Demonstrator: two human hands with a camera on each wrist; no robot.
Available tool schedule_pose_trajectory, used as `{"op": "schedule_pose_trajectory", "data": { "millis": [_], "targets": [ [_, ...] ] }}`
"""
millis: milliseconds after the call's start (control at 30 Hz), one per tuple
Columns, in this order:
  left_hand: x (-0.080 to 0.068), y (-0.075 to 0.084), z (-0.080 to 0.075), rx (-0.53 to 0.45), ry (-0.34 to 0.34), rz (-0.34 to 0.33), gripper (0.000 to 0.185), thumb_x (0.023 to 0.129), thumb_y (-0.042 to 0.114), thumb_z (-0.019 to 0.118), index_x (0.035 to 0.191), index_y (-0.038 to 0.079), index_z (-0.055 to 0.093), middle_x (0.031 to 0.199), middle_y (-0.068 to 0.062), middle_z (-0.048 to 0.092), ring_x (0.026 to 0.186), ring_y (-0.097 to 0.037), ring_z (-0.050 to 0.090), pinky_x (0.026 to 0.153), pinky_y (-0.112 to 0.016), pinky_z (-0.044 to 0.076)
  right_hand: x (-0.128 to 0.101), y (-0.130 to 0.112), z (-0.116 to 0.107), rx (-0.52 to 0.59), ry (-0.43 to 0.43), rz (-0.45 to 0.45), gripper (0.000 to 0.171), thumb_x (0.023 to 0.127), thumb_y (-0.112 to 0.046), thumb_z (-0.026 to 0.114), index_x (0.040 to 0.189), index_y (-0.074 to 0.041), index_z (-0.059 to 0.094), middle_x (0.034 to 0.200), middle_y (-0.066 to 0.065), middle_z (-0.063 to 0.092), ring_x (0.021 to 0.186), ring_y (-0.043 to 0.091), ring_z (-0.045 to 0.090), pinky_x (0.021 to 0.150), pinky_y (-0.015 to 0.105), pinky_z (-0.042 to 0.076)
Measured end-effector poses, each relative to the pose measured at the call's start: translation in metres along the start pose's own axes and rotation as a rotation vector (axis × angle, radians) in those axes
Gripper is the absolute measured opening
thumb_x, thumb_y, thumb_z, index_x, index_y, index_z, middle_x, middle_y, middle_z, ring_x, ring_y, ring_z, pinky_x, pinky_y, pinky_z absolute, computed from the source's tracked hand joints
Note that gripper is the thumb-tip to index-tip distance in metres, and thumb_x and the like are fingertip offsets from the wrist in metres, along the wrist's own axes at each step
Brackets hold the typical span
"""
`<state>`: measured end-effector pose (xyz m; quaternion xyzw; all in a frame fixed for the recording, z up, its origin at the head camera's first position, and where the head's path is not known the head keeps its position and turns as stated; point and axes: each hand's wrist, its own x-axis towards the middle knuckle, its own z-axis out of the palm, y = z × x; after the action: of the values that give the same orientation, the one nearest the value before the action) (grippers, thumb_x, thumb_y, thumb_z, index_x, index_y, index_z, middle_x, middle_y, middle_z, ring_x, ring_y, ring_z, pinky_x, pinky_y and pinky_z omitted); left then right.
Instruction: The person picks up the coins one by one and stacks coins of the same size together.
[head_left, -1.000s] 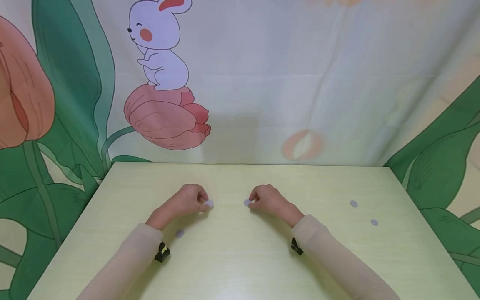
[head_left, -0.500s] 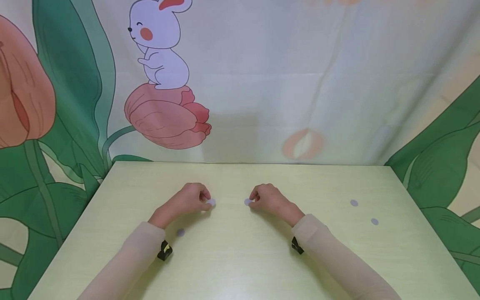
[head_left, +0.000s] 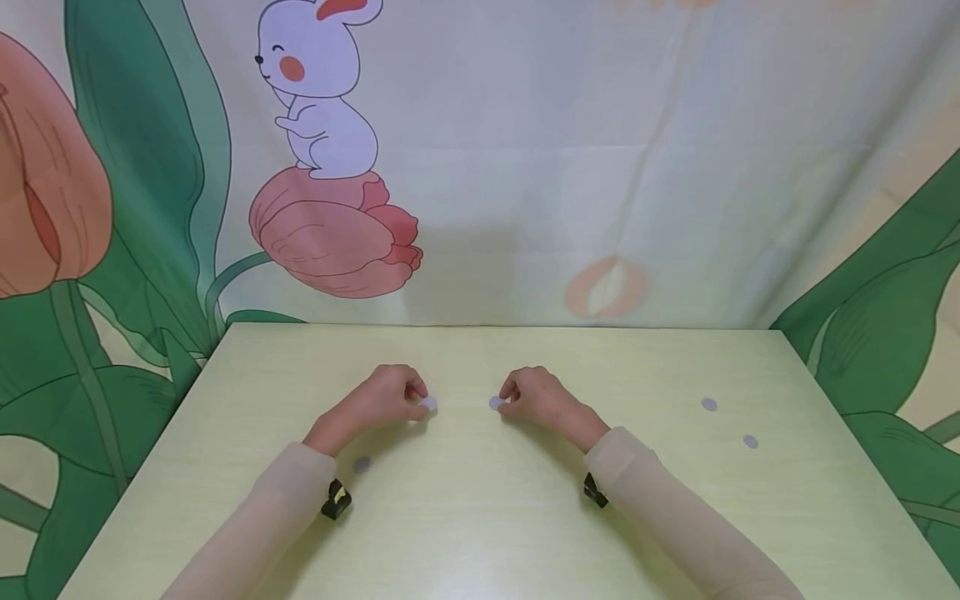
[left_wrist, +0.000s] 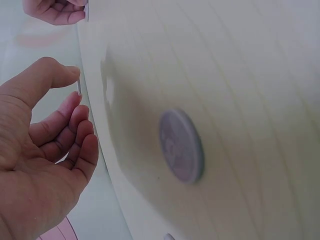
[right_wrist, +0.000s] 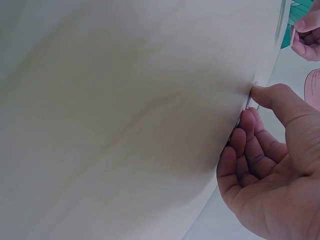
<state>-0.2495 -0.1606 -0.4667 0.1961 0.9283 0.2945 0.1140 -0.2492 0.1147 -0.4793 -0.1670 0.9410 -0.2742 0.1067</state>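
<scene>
Small flat lilac-grey discs lie on a pale yellow-green table (head_left: 480,517). My left hand (head_left: 420,398) pinches one disc (head_left: 428,403) between thumb and forefinger, low over the table's middle. In the left wrist view that disc (left_wrist: 79,88) shows edge-on at the fingertips. My right hand (head_left: 504,400) pinches a second disc (head_left: 496,403) the same way, seen edge-on (right_wrist: 249,100) in the right wrist view. The two held discs face each other a short gap apart. A third disc (head_left: 362,464) lies flat beside my left forearm, also visible as the loose disc (left_wrist: 181,146).
Two more discs (head_left: 708,404) (head_left: 751,442) lie apart on the right side of the table. A printed cloth backdrop with a rabbit (head_left: 318,92) and tulips hangs behind the far edge. Both wrists carry small black cameras (head_left: 335,500).
My left hand has crept a little to the right with its disc, narrowing the gap to the right hand's disc. The right hand has stayed almost still.
</scene>
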Motion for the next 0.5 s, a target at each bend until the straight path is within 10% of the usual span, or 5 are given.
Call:
{"op": "schedule_pose_trajectory", "data": {
  "millis": [500],
  "targets": [
    [0.0025,0.0082,0.0031,0.003,0.015,0.058,0.020,0.080,0.012,0.082,0.091,0.001,0.070,0.083,-0.003,0.062,0.077,-0.015,0.054,0.072,-0.029,0.048,0.0010,0.0005,0.0006,-0.011,0.006,0.007,0.014,0.088,-0.017,0.080,0.095,-0.006,0.073,0.081,-0.002,0.064,0.074,0.014,0.054,0.073,0.028,0.048]
  ]
}}
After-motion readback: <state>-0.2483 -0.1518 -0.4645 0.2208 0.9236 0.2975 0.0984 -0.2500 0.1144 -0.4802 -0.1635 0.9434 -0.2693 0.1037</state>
